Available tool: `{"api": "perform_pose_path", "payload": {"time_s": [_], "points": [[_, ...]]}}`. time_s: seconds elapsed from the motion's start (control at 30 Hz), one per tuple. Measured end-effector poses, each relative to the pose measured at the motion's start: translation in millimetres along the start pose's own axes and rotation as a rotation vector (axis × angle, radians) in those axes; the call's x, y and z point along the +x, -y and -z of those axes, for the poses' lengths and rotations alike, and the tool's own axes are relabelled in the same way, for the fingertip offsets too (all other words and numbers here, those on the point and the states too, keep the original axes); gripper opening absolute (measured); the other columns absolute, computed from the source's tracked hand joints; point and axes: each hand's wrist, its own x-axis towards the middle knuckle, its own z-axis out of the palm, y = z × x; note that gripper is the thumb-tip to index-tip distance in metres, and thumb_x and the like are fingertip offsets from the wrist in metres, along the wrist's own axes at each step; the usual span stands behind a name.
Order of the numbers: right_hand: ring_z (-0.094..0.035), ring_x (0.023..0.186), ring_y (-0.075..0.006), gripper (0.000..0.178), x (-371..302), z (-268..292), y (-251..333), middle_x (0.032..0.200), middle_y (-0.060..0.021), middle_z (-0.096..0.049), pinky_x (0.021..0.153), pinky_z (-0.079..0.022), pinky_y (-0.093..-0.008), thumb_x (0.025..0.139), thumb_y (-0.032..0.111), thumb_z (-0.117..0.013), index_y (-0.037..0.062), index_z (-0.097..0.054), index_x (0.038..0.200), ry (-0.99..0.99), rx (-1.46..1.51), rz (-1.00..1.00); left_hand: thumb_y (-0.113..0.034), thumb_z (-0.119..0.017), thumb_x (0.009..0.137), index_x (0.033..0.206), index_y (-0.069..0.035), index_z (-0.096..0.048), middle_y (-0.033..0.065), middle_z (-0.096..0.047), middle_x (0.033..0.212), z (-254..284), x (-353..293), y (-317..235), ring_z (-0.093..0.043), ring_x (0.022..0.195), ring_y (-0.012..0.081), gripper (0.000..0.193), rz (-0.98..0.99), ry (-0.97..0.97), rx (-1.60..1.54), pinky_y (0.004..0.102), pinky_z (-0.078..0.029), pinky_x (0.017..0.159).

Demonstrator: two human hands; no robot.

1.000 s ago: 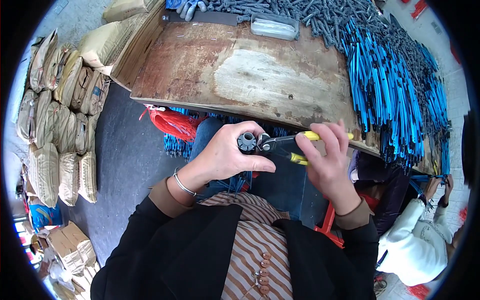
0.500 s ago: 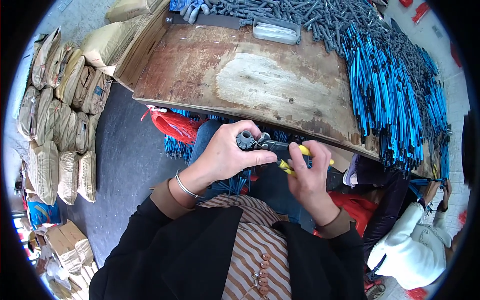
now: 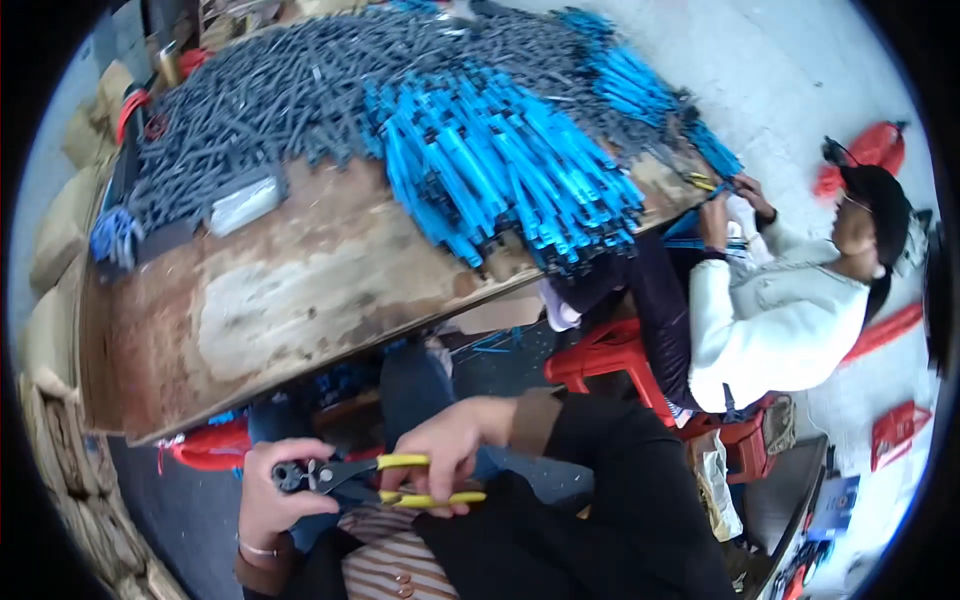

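My left hand (image 3: 258,496) is closed around a small dark grey plastic part (image 3: 289,476) with a round, ribbed end. The thumb and fingers curl about it, so most of its length is hidden. In my right hand (image 3: 450,445) is a pair of pliers (image 3: 345,477) with yellow handles. The handles are spread, with fingers wrapped over them. The jaws of the pliers reach up against the grey part between my left thumb and fingers. Exactly what the jaws touch is too small to tell. Both hands are low in front of me, below the table edge.
A worn wooden table (image 3: 290,300) bears a heap of grey plastic parts (image 3: 270,90) and bundles of blue strips (image 3: 490,160). A clear tray (image 3: 245,205) and a glove (image 3: 117,240) lie at its left. To the right, a co-worker (image 3: 780,310) sits near a red stool (image 3: 610,360).
My view has swung to the right, bringing the co-worker and blue bundles further in. Both hands now appear lower and further left. The pliers and grey part are still held, the handles spread wider.
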Motion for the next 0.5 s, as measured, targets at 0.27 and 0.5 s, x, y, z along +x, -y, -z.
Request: {"api": "perform_pose_path", "payload": {"time_s": [0.27,0.5], "points": [[-0.062,0.060,-0.0205,0.064,-5.7,-17.1,38.9,0.074,-0.0116,-0.062,0.046,-0.044,-0.0280,0.074,0.010,-0.067,-0.0025,-0.033,0.127,-0.489,-0.922,0.194,-0.012,-0.067,0.049,0.089,0.000,-0.055,0.0069,-0.057,0.080,14.6,-8.7,28.8,-0.052,0.060,0.0131,0.043,0.069,-0.384,-0.193,0.0254,-0.044,0.059],[-0.061,0.059,-0.0255,0.057,-9.8,-11.1,29.5,0.074,-0.0135,-0.061,0.052,-0.048,-0.0352,0.074,0.009,-0.065,-0.0046,-0.037,0.121,-0.351,-0.536,0.041,-0.010,-0.066,0.052,0.087,0.000,-0.056,0.0056,-0.056,0.080,12.4,-0.6,-0.3,-0.052,0.064,0.0132,0.038,0.071,-0.093,-0.024,0.0251,-0.044,0.062]]}}
